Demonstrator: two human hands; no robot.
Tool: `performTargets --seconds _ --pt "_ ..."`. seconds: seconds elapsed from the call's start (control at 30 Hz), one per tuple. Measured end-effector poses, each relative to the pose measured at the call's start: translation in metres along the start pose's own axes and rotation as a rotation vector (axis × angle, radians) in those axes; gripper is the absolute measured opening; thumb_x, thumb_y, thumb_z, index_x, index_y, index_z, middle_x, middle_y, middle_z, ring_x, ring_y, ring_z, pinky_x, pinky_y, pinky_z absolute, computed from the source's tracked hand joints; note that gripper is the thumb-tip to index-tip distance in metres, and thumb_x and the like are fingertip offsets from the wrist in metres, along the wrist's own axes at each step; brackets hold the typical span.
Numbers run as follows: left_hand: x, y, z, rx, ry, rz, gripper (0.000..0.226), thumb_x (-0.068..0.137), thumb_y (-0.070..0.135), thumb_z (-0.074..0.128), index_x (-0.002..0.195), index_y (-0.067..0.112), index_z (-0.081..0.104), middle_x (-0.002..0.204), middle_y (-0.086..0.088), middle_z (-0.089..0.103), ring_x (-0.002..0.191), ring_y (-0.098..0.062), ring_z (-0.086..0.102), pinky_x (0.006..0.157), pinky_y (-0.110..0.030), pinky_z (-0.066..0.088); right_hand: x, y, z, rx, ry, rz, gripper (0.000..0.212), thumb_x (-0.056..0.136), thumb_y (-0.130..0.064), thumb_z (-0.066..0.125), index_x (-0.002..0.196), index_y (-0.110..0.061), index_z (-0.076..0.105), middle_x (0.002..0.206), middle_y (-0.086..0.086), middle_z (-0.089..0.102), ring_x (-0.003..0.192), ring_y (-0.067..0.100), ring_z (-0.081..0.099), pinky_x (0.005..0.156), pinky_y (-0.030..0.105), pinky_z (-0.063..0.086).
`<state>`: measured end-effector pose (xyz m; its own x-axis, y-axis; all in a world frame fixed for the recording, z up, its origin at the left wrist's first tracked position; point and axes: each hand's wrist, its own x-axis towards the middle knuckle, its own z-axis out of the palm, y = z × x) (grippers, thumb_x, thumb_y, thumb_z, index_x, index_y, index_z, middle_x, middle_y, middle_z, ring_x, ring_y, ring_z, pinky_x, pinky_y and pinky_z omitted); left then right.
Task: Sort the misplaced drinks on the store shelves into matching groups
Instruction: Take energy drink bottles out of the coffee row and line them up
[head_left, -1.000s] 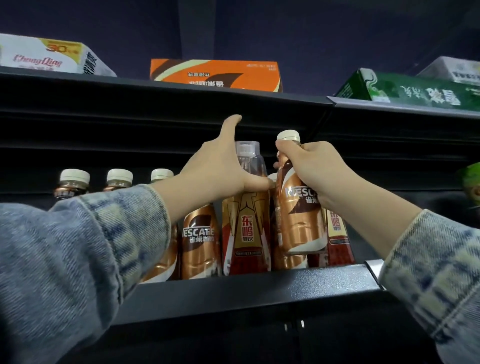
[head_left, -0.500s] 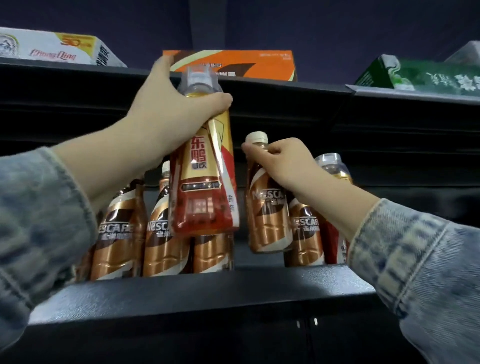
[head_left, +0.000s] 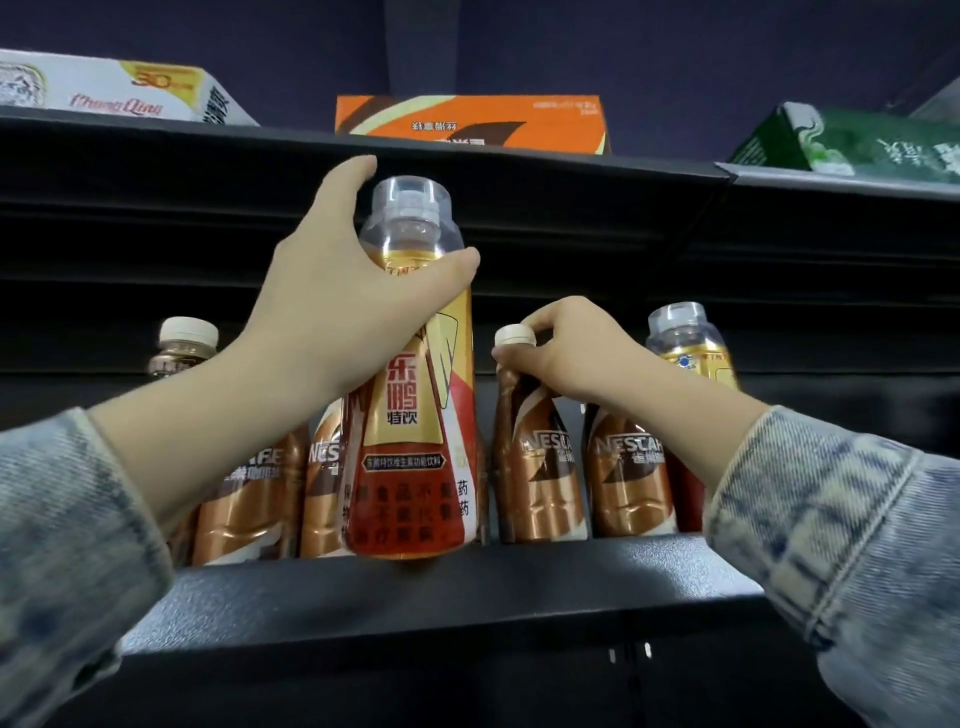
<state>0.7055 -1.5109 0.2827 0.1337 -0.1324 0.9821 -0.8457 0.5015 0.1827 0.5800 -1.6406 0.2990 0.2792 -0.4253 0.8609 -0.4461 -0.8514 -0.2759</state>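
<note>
energy drink (head_left: 410, 415) before coffee bottles (head_left: 540, 467) on shelf (head_left: 415, 587)

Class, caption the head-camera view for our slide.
Left hand grips a red-gold energy drink; right hand holds a coffee bottle.

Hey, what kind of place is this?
Probably a shop's drinks aisle: a black metal shelf lined with matching Nescafe bottles, cartons stored on the shelf above, and the left hand gripping a red-and-gold drink bottle.

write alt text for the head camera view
A person's left hand grips a red-and-gold energy drink bottle by its shoulder, in front of a row of copper coffee bottles on a shelf, while the right hand holds the neck of one coffee bottle. A second energy drink bottle stands at the right end.
</note>
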Motion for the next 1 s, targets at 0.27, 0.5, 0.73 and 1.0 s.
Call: performTargets --seconds 0.27,0.5,0.73,1.0 --pt "-0.005 -0.005 0.011 -0.023 0.002 -0.021 0.079 0.073 0.048 0.068 0.14 0.033 0.027 0.084 0.023 0.044 0.071 0.004 0.053 0.056 -0.014 0.04 -0.007 -0.001 -0.002 -0.088 0.073 -0.016 0.045 0.077 -0.05 0.07 0.103 -0.013 0.061 0.085 0.002 0.064 0.077 0.016 0.064 0.067 0.028 0.052" --pt "-0.012 -0.003 0.009 -0.031 -0.004 0.001 0.072 0.072 0.05 0.066 0.133 0.037 0.031 0.079 0.017 0.054 0.065 -0.001 0.06 0.051 -0.014 0.043 -0.003 0.011 -0.02 -0.368 0.31 -0.108 0.056 0.09 -0.058 0.047 0.125 -0.015 0.055 0.097 0.002 0.065 0.085 0.015 0.059 0.071 0.031 0.047" --pt "-0.012 -0.006 0.012 -0.038 -0.006 -0.022 0.068 0.073 0.05 0.066 0.13 0.036 0.033 0.08 0.015 0.054 0.067 -0.003 0.06 0.054 -0.016 0.044 0.001 0.029 -0.024 -0.627 0.209 -0.034 0.056 0.09 -0.05 0.053 0.133 -0.015 0.046 0.112 0.01 0.065 0.1 0.028 0.062 0.066 0.031 0.04" --pt "-0.012 -0.006 0.013 -0.021 -0.019 -0.019 0.064 0.074 0.052 0.064 0.128 0.035 0.034 0.077 0.015 0.054 0.063 -0.004 0.061 0.051 -0.015 0.043 0.003 0.031 -0.021 -0.461 0.252 -0.052 0.037 0.087 -0.031 0.063 0.119 -0.012 0.063 0.116 0.01 0.066 0.103 0.024 0.061 0.071 0.027 0.041"
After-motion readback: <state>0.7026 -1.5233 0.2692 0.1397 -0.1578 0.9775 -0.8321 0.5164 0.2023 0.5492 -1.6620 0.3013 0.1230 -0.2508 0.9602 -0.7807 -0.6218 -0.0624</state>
